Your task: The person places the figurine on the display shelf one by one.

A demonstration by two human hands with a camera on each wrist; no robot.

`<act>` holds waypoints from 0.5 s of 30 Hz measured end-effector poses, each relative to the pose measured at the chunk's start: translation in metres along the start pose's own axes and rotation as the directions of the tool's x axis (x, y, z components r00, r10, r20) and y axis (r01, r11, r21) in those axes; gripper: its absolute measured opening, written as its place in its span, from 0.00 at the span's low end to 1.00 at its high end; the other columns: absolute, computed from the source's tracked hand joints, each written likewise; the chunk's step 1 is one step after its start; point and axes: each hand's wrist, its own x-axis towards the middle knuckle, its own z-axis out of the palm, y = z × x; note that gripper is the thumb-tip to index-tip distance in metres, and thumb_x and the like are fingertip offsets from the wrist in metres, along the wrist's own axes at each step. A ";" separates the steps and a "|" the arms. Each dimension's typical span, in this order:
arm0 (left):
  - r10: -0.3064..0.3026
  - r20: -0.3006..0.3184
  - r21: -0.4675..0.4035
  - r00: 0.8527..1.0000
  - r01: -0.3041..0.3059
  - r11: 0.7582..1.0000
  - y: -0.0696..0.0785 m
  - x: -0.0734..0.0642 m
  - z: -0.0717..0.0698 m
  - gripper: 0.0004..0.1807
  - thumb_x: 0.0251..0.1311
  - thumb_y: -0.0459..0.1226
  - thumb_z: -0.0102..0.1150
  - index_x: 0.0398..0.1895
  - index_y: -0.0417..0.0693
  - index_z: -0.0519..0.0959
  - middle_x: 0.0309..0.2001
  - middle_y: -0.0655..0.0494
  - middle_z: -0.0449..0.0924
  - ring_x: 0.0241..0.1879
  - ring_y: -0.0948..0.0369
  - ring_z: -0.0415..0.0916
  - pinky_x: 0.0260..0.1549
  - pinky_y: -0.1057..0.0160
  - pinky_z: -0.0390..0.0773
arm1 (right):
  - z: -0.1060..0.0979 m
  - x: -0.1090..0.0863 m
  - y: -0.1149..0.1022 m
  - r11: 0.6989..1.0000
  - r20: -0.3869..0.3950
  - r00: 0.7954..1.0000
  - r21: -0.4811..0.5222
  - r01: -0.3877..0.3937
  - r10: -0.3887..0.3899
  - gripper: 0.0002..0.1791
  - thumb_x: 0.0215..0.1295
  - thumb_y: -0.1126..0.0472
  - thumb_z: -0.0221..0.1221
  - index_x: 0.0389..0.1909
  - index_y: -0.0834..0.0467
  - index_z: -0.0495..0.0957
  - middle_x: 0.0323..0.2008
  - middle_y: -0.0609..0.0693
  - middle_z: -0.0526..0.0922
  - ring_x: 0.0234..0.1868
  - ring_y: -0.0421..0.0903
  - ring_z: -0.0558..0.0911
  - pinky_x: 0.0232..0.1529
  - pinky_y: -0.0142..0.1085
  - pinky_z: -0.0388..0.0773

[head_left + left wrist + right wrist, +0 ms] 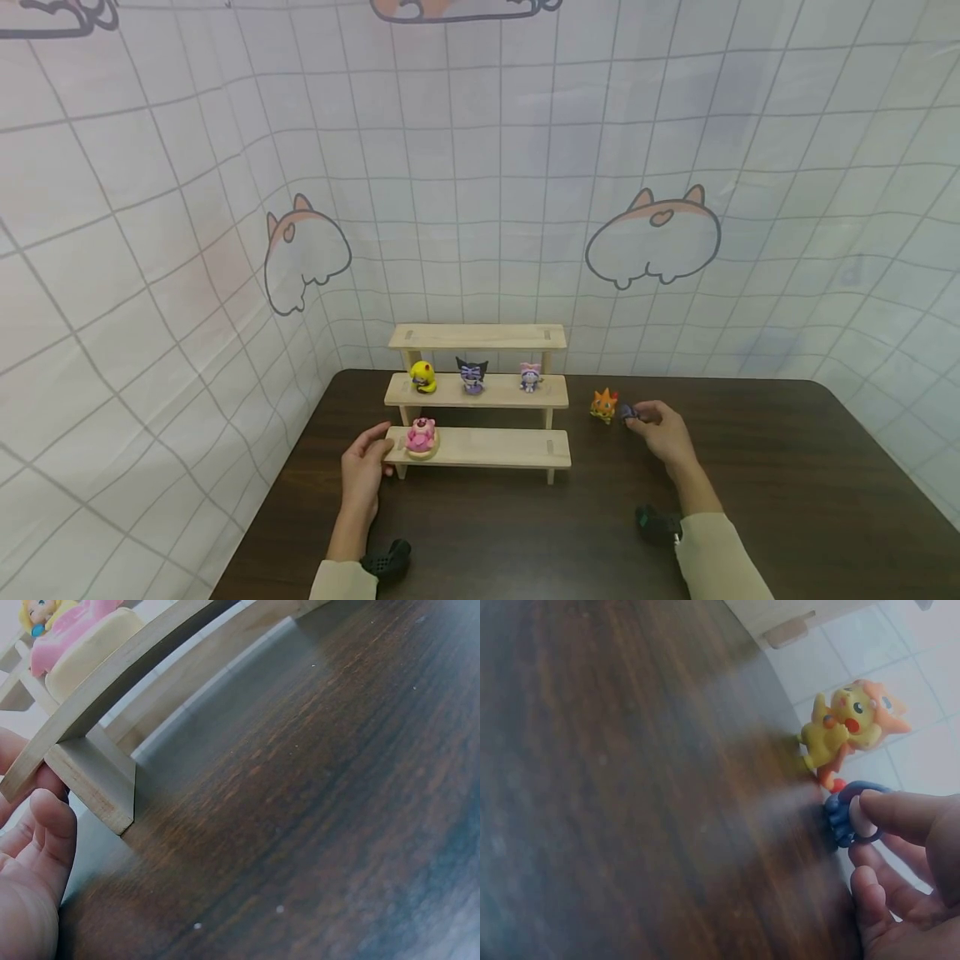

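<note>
A small dark blue figurine (838, 819) is pinched between the thumb and fingers of my right hand (663, 433), low over the table at the right of the stand. Beside it stands an orange and yellow figurine (832, 735), just left of that hand in the head view. My left hand (363, 471) grips the left end of the three-tier wooden stand's (495, 447) lowest shelf, thumb on top. Close to those fingers a pink bear figurine (422, 437) sits on this shelf. The blue figurine's details are partly hidden by my fingers.
The middle shelf holds a yellow figurine (423, 377), a black and purple one (472, 376) and a pink and lilac one (530, 377). The dark wooden table (510, 533) meets a white grid-patterned cloth (480, 167) behind and at the left.
</note>
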 end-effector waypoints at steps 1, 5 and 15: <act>0.000 0.001 0.000 1.000 0.000 1.000 0.000 0.000 0.000 0.19 0.69 0.31 0.55 0.62 0.41 0.79 0.40 0.61 0.81 0.24 0.68 0.73 0.21 0.70 0.74 | 0.000 0.000 0.000 1.000 -0.002 1.000 -0.004 0.003 -0.003 0.24 0.72 0.56 0.61 0.63 0.65 0.72 0.59 0.65 0.74 0.56 0.59 0.73 0.47 0.44 0.72; -0.001 0.003 0.001 1.000 0.001 1.000 0.001 -0.001 0.000 0.19 0.69 0.31 0.55 0.62 0.40 0.79 0.40 0.60 0.81 0.24 0.67 0.73 0.21 0.70 0.75 | 0.000 0.001 0.002 1.000 -0.006 1.000 -0.016 0.011 -0.011 0.24 0.72 0.56 0.61 0.62 0.65 0.72 0.58 0.64 0.75 0.56 0.58 0.73 0.47 0.44 0.72; -0.005 0.001 0.001 1.000 0.005 1.000 0.002 -0.001 0.000 0.19 0.69 0.31 0.55 0.62 0.40 0.79 0.41 0.60 0.81 0.25 0.67 0.73 0.21 0.70 0.75 | 0.001 -0.001 0.002 1.000 -0.023 1.000 0.003 -0.010 0.010 0.24 0.72 0.55 0.62 0.62 0.65 0.72 0.61 0.65 0.75 0.57 0.60 0.74 0.49 0.47 0.73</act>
